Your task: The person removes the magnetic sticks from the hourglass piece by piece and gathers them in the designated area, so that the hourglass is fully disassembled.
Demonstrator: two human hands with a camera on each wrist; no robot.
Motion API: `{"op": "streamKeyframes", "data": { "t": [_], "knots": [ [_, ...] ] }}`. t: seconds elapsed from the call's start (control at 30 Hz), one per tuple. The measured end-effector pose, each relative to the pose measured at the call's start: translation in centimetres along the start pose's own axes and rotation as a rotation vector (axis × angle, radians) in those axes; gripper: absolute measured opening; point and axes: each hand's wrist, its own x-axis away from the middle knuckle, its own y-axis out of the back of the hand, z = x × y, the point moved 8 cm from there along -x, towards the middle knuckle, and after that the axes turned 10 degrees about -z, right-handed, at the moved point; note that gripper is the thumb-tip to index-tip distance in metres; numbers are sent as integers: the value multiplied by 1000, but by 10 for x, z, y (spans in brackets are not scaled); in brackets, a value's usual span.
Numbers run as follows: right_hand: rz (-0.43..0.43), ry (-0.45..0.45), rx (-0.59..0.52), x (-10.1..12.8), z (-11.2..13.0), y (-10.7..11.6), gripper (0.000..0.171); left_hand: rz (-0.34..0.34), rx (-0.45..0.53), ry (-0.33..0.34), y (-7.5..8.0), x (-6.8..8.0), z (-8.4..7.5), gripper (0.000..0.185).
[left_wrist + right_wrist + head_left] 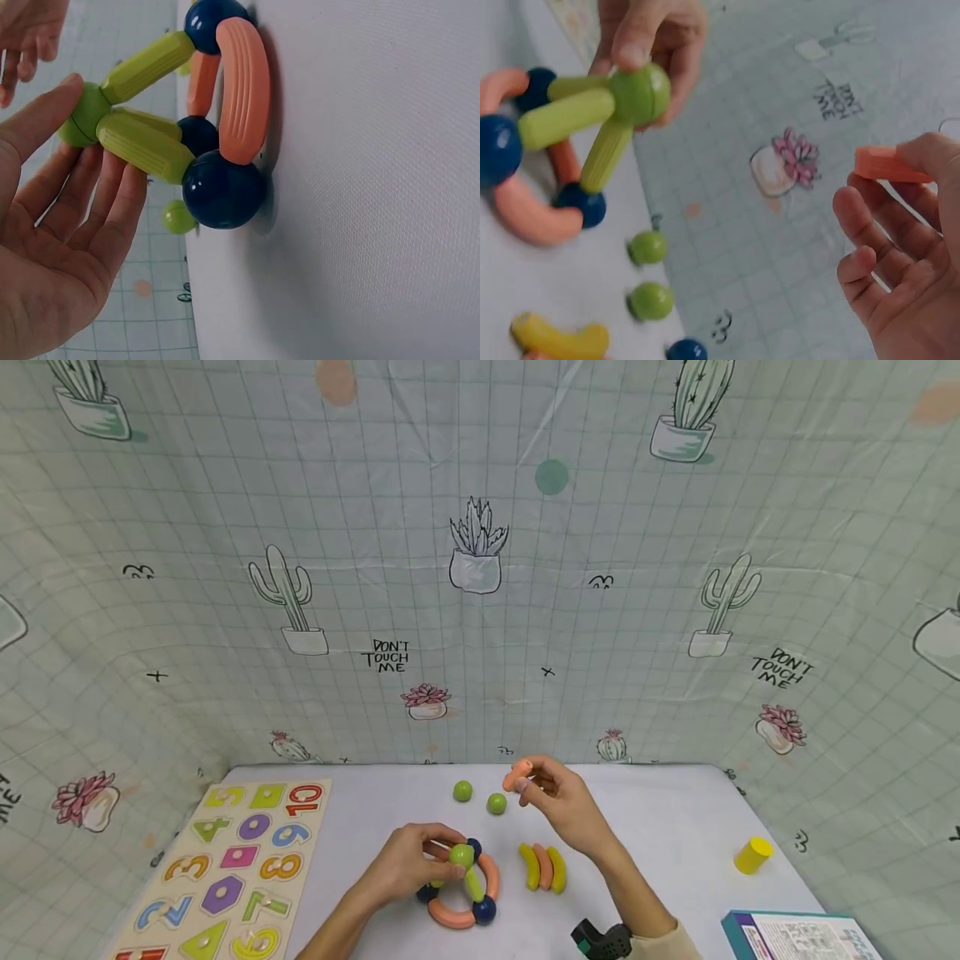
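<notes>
Orange curved stick [517, 773] pinched between thumb and fingertips of the right hand [564, 802], raised above the far middle of the white tabletop [675, 827]; remaining fingers loosely curled beneath.

In front, near the tabletop's centre: a toy structure [465, 885] built as a ring of orange curved sticks and dark blue balls, with 3 lime-green straight sticks rising to a green ball [461, 855] at the top. Left hand [408, 860] clamped lightly on that top ball, thumb on one side, fingers on the other, ring resting on the tabletop.

Just beside the ring on its right: 3 curved sticks [543, 867] lying side by side, yellow, orange, yellow. Behind, near the raised right hand: 2 loose green balls [480, 797], slightly apart.

Further out: yellow cylinder [752, 855] on its side toward the right edge; corner of a printed box [802, 937] at the near right; wooden number puzzle board [232, 868] with coloured digits and shapes along the left edge. All around: pale grid-patterned backdrop [480, 568] with cactus drawings and "DON'T TOUCH ME" lettering.
</notes>
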Motion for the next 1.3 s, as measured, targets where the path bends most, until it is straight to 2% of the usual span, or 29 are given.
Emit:
{"op": "streamKeyframes", "data": {
  "t": [0.2, 0.43, 0.53, 0.67, 0.8, 1.0, 1.3],
  "knots": [
    [-78, -85, 76, 6, -36, 28, 24, 3, 6, -1, 0, 1, -1, 34],
    [-248, -310, 341, 21, -104, 76, 36, 10, 5, -4, -1, 1, -2, 33],
    [-250, -371, 436, 29, -129, 89, 37, 10, 8, -11, -1, 1, -2, 33],
    [-216, -418, 504, 34, -151, 96, 39, 8, 5, 0, -1, 1, 0, 33],
    [-185, -435, 562, 34, -160, 97, 40, 7, 7, 3, 0, -1, 1, 33],
    [-150, -410, 647, 31, -158, 92, 38, 6, 10, 13, -1, -1, 2, 32],
    [-127, -408, 667, 31, -154, 84, 33, 5, 7, 31, -1, 0, 3, 33]
  ]
}}
